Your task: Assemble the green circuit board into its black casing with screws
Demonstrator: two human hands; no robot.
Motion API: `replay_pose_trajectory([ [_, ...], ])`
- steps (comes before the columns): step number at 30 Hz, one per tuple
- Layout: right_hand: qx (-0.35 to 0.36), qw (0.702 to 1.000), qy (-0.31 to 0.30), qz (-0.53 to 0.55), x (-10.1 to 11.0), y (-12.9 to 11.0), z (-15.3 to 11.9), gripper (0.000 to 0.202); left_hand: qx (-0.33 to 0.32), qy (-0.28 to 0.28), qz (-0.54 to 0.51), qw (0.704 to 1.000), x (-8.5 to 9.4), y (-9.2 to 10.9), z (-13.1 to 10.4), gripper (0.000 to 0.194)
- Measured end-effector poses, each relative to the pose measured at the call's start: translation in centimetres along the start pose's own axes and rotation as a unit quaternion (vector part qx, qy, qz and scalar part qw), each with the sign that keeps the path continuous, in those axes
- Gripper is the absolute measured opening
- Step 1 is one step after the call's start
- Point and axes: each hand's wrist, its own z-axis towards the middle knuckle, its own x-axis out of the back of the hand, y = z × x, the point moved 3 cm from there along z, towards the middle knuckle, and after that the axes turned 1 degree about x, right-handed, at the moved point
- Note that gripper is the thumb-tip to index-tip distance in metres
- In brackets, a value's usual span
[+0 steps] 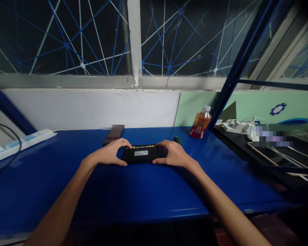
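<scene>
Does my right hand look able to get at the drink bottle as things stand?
Probably yes, once it lets go: the right hand grips one end of the black box, but nothing seems to block its way to the drink bottle.

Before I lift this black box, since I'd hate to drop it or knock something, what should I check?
1. Left hand on the black box at its left end: ok.
2. Right hand on its right end: ok.
3. Left hand apart from the dark flat slab: cannot tell; they meet in view.
4. Right hand apart from the small green object behind it: cannot tell.
5. Drink bottle capped: ok.
</scene>
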Motion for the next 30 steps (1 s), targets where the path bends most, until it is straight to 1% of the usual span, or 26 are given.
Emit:
replay_pose_trajectory([
  [4, 0.002, 1.0, 0.005, 0.003, -0.1, 0.0, 0.0, 0.062, -0.006, 0.004, 0.002, 1.0, 0.0, -0.1, 0.0, 0.059],
  [8, 0.001, 1.0, 0.008, 0.006, -0.2, 0.1, 0.0, 0.062, 0.007, -0.001, 0.004, 1.0, 0.0, -0.3, 0.0, 0.06],
  [16, -0.014, 1.0, -0.001, 0.021, -0.1, 0.2, 0.1, 0.06, -0.002, -0.001, -0.003, 1.0, 0.1, -0.3, -0.1, 0.06],
  [20, -0.017, 1.0, -0.006, 0.024, -0.1, 0.1, 0.1, 0.06, 0.008, -0.004, -0.008, 1.0, 0.2, -0.4, -0.2, 0.061],
  [30, 0.005, 0.999, -0.03, -0.013, -1.2, 0.3, 0.3, 0.062, 0.019, -0.013, -0.004, 1.0, -0.2, -0.6, 0.0, 0.063],
])
